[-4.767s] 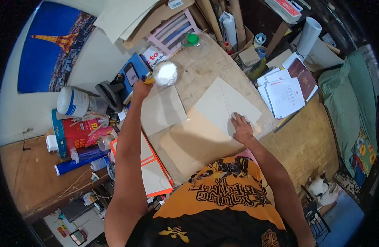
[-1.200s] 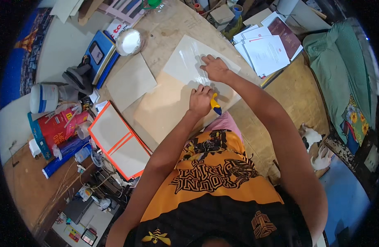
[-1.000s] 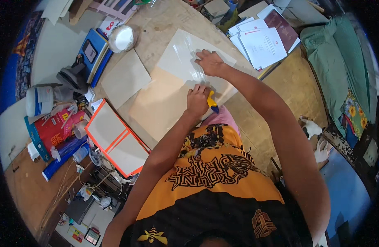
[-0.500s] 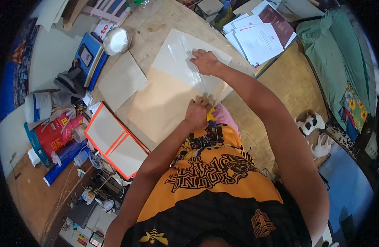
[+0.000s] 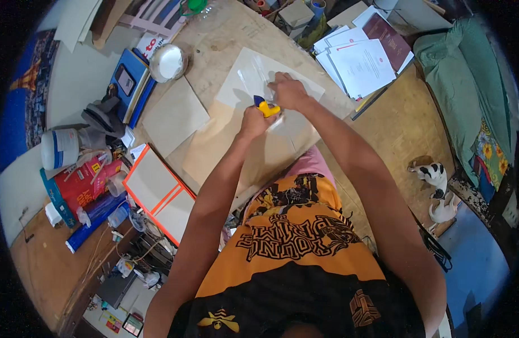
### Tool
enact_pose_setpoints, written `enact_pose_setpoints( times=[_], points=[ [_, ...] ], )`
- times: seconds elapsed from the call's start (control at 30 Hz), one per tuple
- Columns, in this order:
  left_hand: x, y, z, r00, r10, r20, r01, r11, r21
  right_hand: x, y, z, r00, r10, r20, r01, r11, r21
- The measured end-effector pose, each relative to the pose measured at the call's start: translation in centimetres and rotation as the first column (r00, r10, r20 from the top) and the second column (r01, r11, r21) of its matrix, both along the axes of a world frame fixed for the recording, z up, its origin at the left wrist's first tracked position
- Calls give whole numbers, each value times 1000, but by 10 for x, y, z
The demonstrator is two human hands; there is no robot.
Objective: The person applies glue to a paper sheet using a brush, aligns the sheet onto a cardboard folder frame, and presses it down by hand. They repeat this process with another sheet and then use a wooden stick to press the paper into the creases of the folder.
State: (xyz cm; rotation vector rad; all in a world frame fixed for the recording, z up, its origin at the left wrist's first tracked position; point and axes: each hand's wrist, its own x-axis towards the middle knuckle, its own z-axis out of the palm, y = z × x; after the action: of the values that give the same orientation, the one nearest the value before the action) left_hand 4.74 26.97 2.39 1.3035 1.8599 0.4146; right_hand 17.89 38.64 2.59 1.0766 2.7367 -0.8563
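Observation:
My left hand (image 5: 256,122) is closed round a yellow and dark-blue hand tool (image 5: 267,108); its working end is hidden. It is over a large flat sheet on the table, tan in its near part (image 5: 206,149) and pale grey in its far part (image 5: 242,65). Glossy clear plastic (image 5: 249,84) lies across the pale part. Just beyond the tool, my right hand (image 5: 290,92) rests with fingers apart, pressing on the plastic. To the left is a separate grey board (image 5: 175,115).
The wooden table (image 5: 220,28) carries a round white-topped container (image 5: 169,63) and blue books with a phone (image 5: 124,80). Papers (image 5: 361,67) lie at the far right. An orange-edged board (image 5: 158,191) leans at the left edge. Black-and-white animals (image 5: 431,174) lie at right.
My left hand has moved away from my body, up the sheet toward my right hand, bringing the yellow and blue tool into fuller view. My right hand stays on the plastic.

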Motion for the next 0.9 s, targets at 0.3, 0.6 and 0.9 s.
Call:
enact_pose_setpoints(
  times=[0.3,0.6,0.9],
  points=[
    [0,-5,-12,994,29,103,-42,991,130,59,-127,-17,992,-123,-5,122,981,150],
    [-66,80,-20,939,-57,-338,79,995,53,44,-127,3,957,187,219,-224,962,157],
    [-80,55,44,891,386,240,-448,832,328,9,-105,7,916,-223,334,243,970,-19]
  ],
)
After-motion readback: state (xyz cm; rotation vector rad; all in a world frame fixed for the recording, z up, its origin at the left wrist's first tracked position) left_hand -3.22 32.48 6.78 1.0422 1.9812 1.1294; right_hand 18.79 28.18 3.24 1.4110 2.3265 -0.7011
